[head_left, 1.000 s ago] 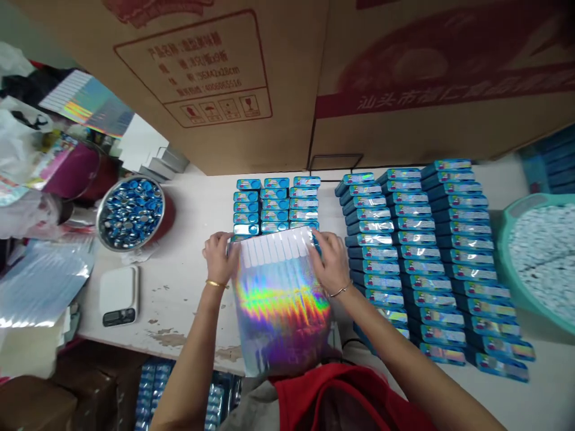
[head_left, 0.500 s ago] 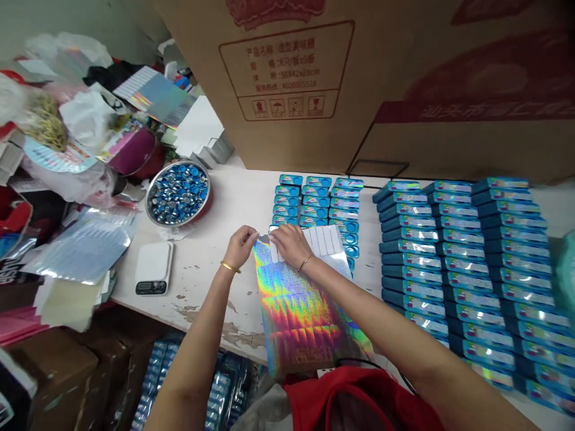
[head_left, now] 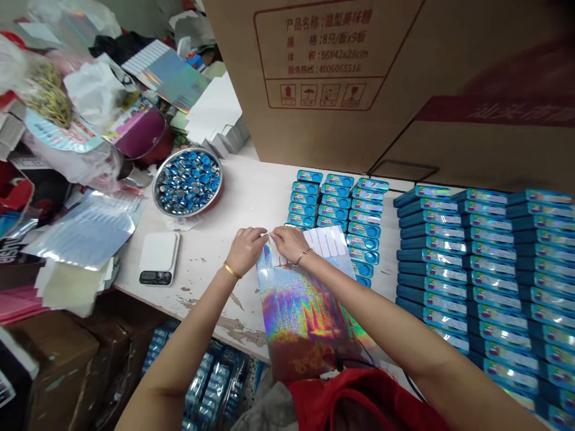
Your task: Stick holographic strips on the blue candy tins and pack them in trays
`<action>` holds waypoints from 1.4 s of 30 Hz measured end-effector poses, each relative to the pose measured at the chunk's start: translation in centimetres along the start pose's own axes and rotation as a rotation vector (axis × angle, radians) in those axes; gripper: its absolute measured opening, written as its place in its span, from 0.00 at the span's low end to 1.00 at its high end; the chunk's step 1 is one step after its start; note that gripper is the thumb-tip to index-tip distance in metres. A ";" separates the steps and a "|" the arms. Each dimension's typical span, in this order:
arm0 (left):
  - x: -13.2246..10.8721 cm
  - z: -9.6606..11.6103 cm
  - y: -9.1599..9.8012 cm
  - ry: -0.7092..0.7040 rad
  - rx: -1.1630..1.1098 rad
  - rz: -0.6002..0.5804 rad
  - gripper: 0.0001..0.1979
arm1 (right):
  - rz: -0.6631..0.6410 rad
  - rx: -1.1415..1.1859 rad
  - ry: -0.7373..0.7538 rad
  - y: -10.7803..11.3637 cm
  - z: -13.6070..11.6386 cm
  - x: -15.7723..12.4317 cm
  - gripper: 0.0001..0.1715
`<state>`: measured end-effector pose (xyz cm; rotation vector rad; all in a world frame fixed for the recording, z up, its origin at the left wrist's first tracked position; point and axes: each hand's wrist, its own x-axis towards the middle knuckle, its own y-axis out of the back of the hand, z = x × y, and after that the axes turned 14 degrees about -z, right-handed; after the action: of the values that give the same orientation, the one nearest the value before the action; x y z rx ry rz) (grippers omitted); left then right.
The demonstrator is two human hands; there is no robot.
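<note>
Head view: our left hand (head_left: 246, 251) and right hand (head_left: 290, 244) meet on a shiny rainbow sheet (head_left: 305, 311), just in front of the blue tins (head_left: 335, 203). Our fingers (head_left: 265, 234) press together at its top edge; we cannot tell if they pinch it. Next it needs a firm hold.

My left forearm (head_left: 188, 326) and right forearm (head_left: 381, 317) are bare, all the way down to my left hand (head_left: 245, 251) and right hand (head_left: 290, 243). A smooth gold bangle (head_left: 231, 270) sits on my left wrist, and a thin metal bracelet (head_left: 302, 257), maybe a fine chain, though I can't quite tell, circles my right wrist. Of my clothes, I can only see a red top (head_left: 359, 400), its fabric falling in soft folds.
</note>
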<state>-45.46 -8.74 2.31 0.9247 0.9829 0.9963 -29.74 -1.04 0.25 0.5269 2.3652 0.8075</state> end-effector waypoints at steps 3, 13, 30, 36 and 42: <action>-0.4 0.4 -1.4 0.016 0.016 0.020 0.12 | -0.027 0.008 -0.052 0.1 -0.3 0.3 0.17; -5.1 3.6 -2.1 0.037 -0.238 0.262 0.04 | -0.022 -0.045 -0.089 -0.5 -0.2 0.8 0.16; -1.6 0.4 -5.4 0.148 -0.265 0.231 0.30 | 0.015 -0.030 -0.048 -1.0 0.5 0.8 0.17; -3.9 0.8 -3.9 0.102 -0.230 0.321 0.30 | 0.041 -0.045 -0.045 -1.5 0.8 0.8 0.17; -7.3 4.3 1.9 0.206 -0.548 0.447 0.31 | 0.093 0.055 0.017 -2.1 1.0 0.8 0.18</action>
<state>-43.49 -15.82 6.90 0.5915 0.6182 1.6650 -30.13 -1.75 -2.10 0.6597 2.3994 0.7923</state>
